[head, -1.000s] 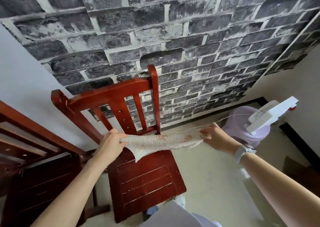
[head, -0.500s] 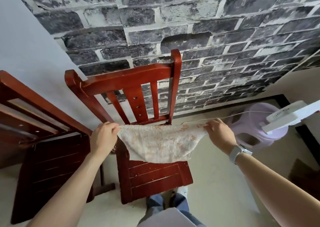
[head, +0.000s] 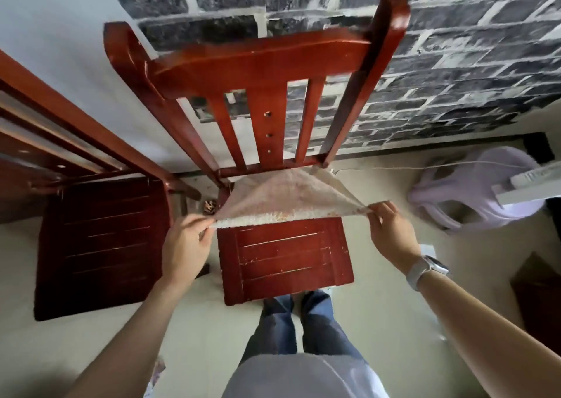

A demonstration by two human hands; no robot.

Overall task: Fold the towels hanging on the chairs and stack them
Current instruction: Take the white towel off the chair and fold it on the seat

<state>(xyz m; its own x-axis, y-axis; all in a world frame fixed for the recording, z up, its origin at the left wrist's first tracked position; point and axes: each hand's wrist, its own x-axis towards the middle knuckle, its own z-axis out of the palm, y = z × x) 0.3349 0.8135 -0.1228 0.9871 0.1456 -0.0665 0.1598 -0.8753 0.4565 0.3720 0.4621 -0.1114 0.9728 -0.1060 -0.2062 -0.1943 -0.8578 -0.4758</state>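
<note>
A small pale, speckled towel (head: 282,195) lies spread over the back half of the seat of the red wooden chair (head: 285,258). Its near edge is lifted slightly off the seat and stretched between my hands. My left hand (head: 186,245) pinches the near left corner. My right hand (head: 391,233), with a watch on its wrist, pinches the near right corner. The towel's far edge rests against the foot of the chair's backrest.
A second red wooden chair (head: 100,239) stands close on the left. A lilac plastic stool (head: 473,191) and a white device (head: 528,182) are on the floor at right, with a thin cord along the wall. My legs stand right behind the seat.
The towel hung in the air between my hands; now it has come down and lies spread on the chair seat. Both hands have dropped lower and the view has tipped downward.
</note>
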